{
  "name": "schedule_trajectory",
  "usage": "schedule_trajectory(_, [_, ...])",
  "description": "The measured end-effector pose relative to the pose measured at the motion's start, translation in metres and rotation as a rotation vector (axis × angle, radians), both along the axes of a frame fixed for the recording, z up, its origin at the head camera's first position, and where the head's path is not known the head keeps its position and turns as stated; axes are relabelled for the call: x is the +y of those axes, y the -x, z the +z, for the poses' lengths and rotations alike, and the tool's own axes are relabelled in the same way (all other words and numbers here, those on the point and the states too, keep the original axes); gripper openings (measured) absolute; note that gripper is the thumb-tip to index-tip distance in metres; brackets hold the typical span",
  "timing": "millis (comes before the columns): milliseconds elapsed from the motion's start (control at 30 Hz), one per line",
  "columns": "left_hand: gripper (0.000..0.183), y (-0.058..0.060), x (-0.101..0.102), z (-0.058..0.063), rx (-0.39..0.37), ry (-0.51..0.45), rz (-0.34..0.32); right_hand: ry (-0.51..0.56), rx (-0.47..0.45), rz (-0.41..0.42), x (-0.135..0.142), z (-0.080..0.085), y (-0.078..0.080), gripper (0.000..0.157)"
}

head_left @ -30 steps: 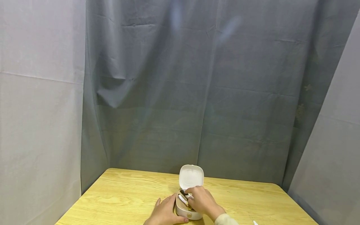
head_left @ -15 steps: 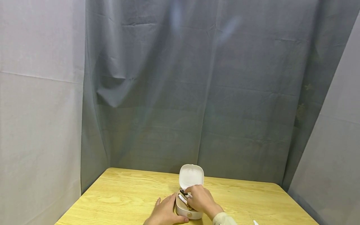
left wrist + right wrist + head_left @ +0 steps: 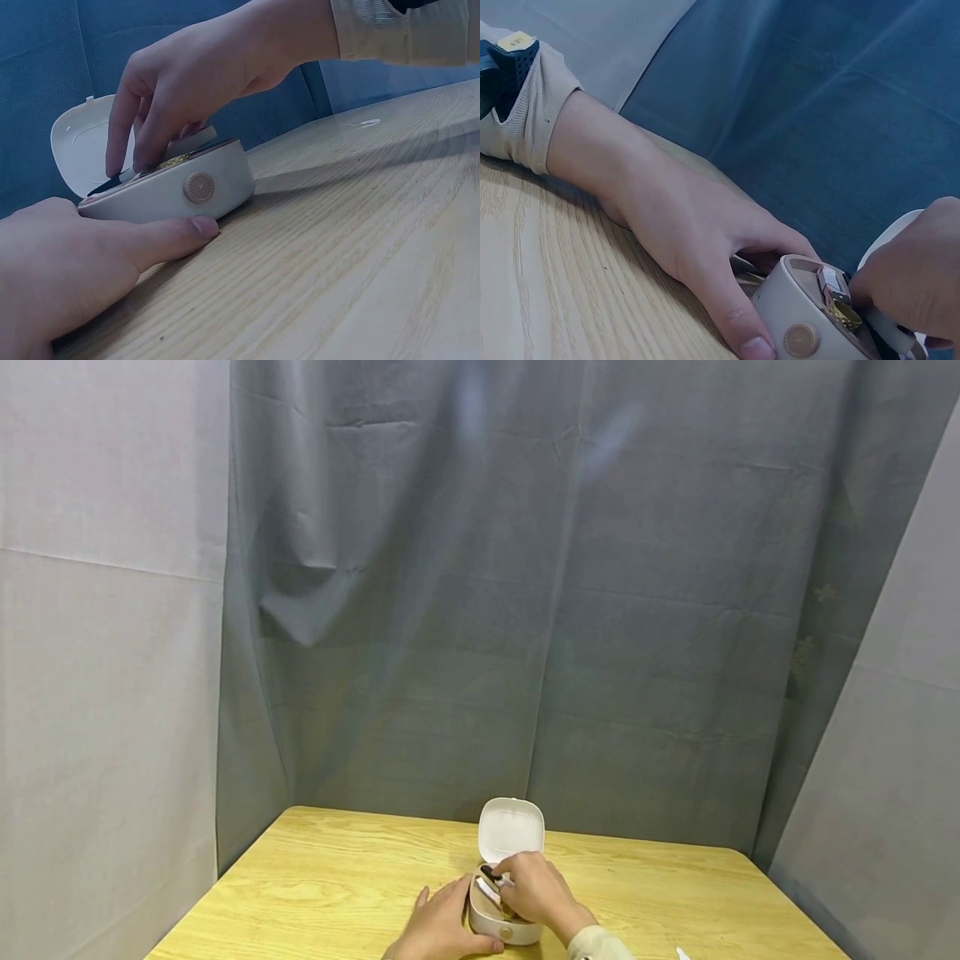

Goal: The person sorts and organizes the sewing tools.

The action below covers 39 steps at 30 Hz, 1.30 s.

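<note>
A small white box [image 3: 486, 927] stands on the table with its hinged lid [image 3: 511, 829] raised. On its front is a round tan button [image 3: 199, 187]. My left hand [image 3: 444, 924] grips the box from the left, thumb along the front wall and fingers along the side. My right hand [image 3: 537, 888] reaches down inside, its bent fingertips among the contents. By them are a black piece [image 3: 489, 872] and a white bar [image 3: 193, 142]; I cannot tell whether they are pinched. A white stick [image 3: 487, 891] and a gold beaded piece [image 3: 846, 318] also lie in the box.
The wooden table [image 3: 322, 893] extends around the box to rounded far corners. A small white scrap [image 3: 682, 953] lies at the front right. Grey cloth [image 3: 420, 610] hangs behind the table, with pale cloth [image 3: 112, 693] on the left.
My right hand and wrist have shifted very slightly left and up over the box. The left hand, box and raised lid stay in place.
</note>
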State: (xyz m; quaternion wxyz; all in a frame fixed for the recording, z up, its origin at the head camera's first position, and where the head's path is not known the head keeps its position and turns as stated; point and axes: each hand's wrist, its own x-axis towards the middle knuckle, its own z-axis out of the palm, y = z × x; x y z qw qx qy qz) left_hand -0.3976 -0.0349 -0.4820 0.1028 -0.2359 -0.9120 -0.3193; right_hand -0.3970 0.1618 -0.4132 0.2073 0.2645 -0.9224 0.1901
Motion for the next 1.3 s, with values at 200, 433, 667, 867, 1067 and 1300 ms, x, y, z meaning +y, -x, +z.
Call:
schedule_trajectory(200, [0.112,-0.0019,0.0005,0.0012,-0.007,-0.003,0.001,0.002,-0.003,-0.011,0.0001,-0.0013,0.0013,0.027])
schedule_trajectory(433, [0.112,-0.0044,0.0009,0.0042,-0.010,-0.006,-0.001,0.004,-0.029,-0.038,-0.0014,0.0013,0.0012,0.025])
schedule_trajectory(667, [0.112,-0.0034,0.0011,0.0042,0.006,0.002,0.006,-0.003,-0.011,-0.031,-0.0024,0.0016,0.0019,0.017])
schedule_trajectory(867, [0.113,-0.0027,0.0008,0.0041,0.001,0.003,0.007,-0.001,-0.015,-0.045,-0.0031,0.0020,0.0034,0.018])
schedule_trajectory(1067, [0.114,-0.0028,0.0014,0.0036,0.001,0.009,0.012,0.007,-0.036,-0.046,-0.0025,0.0032,0.0028,0.018])
schedule_trajectory(1300, [0.113,-0.0024,0.0013,0.0030,0.007,0.015,0.013,0.008,-0.043,-0.024,0.0005,0.0002,0.0030,0.016])
